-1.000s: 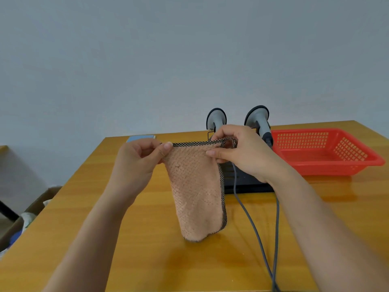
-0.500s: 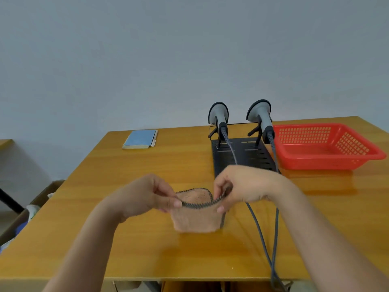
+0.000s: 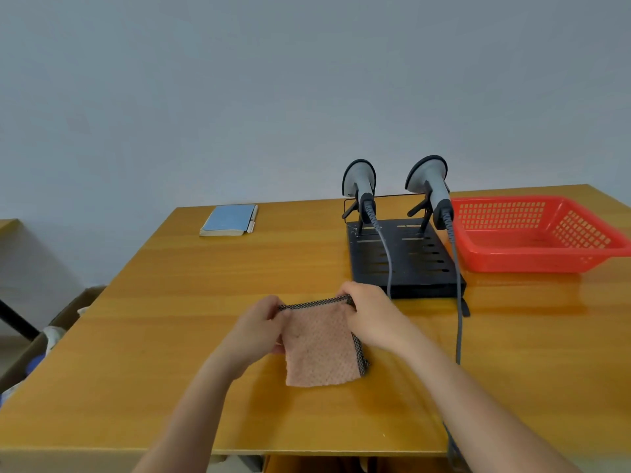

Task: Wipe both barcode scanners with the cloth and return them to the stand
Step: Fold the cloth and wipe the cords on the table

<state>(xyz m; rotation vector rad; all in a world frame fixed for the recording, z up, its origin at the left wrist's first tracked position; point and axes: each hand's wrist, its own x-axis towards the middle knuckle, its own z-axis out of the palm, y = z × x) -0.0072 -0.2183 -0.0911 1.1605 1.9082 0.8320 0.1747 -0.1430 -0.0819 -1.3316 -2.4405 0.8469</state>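
The left hand (image 3: pixel 256 331) and right hand (image 3: pixel 370 314) each pinch a far corner of the peach waffle-weave cloth with black mesh trim (image 3: pixel 321 349), which lies near the wooden counter's (image 3: pixel 170 302) front edge; both grey barcode scanners (image 3: pixel 359 186) stand on the black slotted metal stand (image 3: pixel 406 264) toward the back edge

1 head-worn view looks forward and slightly down from the near edge of the table (image 3: pixel 170 336), close above the hands: left hand (image 3: pixel 254 331), right hand (image 3: pixel 370 315). It faces the far wall (image 3: pixel 239 97), with the stand (image 3: pixel 409 268) right of centre.
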